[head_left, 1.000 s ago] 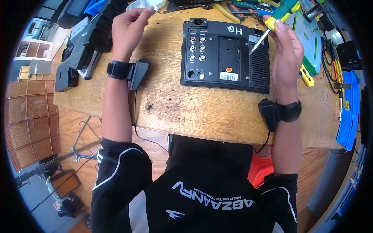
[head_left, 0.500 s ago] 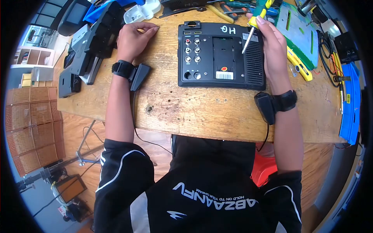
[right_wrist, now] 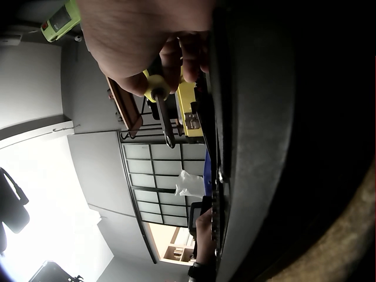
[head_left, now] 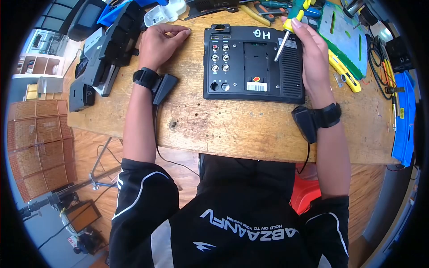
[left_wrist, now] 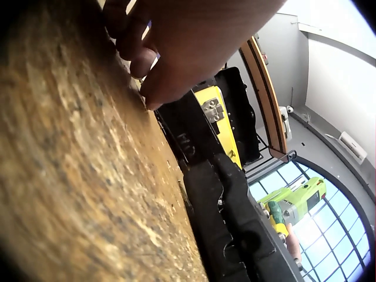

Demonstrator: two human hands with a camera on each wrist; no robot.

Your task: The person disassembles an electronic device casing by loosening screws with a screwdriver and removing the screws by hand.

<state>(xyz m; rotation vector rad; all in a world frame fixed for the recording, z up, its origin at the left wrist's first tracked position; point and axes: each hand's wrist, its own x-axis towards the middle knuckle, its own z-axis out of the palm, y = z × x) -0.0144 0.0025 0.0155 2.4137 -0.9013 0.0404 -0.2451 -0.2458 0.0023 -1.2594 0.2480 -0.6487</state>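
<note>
A black electronic unit (head_left: 237, 73) lies on the wooden table (head_left: 201, 129), with round connectors, a recessed bay, a vented side and white "HQ" lettering. My right hand (head_left: 315, 56) holds a screwdriver (head_left: 292, 23) with a green and yellow handle beside the unit's right edge. In the head view its bare shaft slants over the unit toward the bay; the right wrist view shows the tip (right_wrist: 170, 141) raised off the panel. My left hand (head_left: 160, 47) rests at the table left of the unit, fingertips down at the wood. Whether they pinch something small I cannot tell.
Stacked black devices (head_left: 109, 49) stand on the left. At the back are a white tray (head_left: 165, 13) and a yellow-handled tool (head_left: 255, 14). A yellow cutter (head_left: 344, 71), a green-edged mat (head_left: 342, 35), cables and a blue bin (head_left: 404, 120) line the right.
My left hand has come down from beside the white tray to the table and slid slightly right. My right hand keeps the screwdriver, its tip now nearer the bay.
</note>
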